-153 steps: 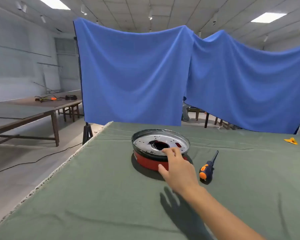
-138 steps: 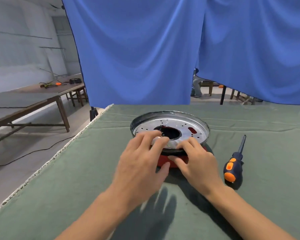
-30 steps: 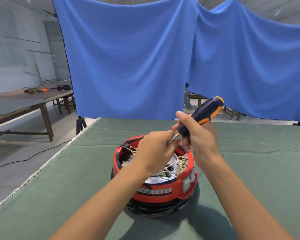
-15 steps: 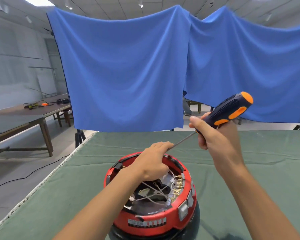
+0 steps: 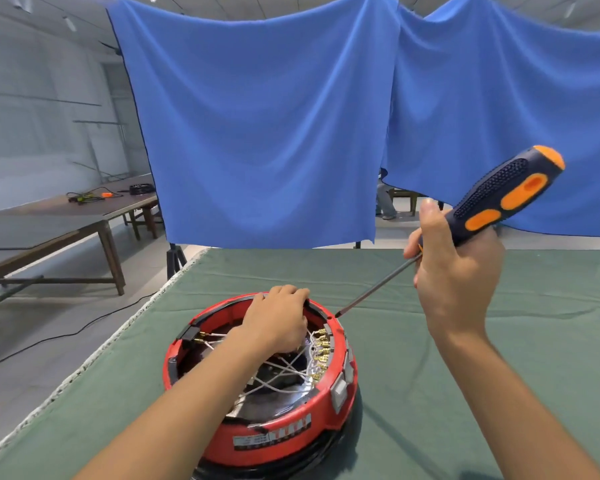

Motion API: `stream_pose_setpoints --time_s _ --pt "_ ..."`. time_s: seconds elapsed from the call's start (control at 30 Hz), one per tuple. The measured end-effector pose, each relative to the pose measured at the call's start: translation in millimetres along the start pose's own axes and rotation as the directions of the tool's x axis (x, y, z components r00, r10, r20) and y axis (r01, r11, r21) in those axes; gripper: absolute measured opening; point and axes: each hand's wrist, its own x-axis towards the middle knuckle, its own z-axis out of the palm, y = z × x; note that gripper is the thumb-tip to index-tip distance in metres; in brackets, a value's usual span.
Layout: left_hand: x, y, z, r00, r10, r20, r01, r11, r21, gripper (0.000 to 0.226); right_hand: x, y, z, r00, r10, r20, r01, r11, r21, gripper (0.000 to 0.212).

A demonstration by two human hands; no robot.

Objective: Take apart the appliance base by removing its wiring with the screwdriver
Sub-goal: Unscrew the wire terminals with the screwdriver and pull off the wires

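- The left hand (image 5: 278,323), fingers curled over the far rim, covers part of the wiring (image 5: 291,370) inside the red appliance base (image 5: 284,424).
- The right hand (image 5: 456,271) grips the screwdriver (image 5: 499,199), tip at the rim.
- The base sits on a green table cloth (image 5: 465,393); blue curtains (image 5: 257,126) hang behind.

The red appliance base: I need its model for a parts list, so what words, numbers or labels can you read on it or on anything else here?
Nothing can be read.
Label strip on the front wall of the red appliance base: white and red panels with small print, too blurred to read.
Screwdriver held in the right hand: no visible lettering.
Left hand covers part of the base's inside.
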Motion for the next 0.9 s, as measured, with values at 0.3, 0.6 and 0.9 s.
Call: stream_pose_setpoints --time_s 0.3,0.6,0.9 --pt "-32 -14 -7 0.992 0.089 -0.086 -0.111 0.947 -0.301 0.055 -17 11 24 0.999 -0.036 0.033 0.035 0.999 0.006 0.042" --pt "-41 -17 -3 0.986 0.120 0.114 -0.084 0.957 -0.278 0.096 -12 18 24 0.997 -0.070 0.029 0.072 0.995 -0.072 0.042" --pt "-45 -10 -5 0.978 0.143 0.154 -0.072 0.917 -0.391 0.091 -7 11 36 0.989 -0.114 0.092 0.127 0.980 -0.155 0.038"
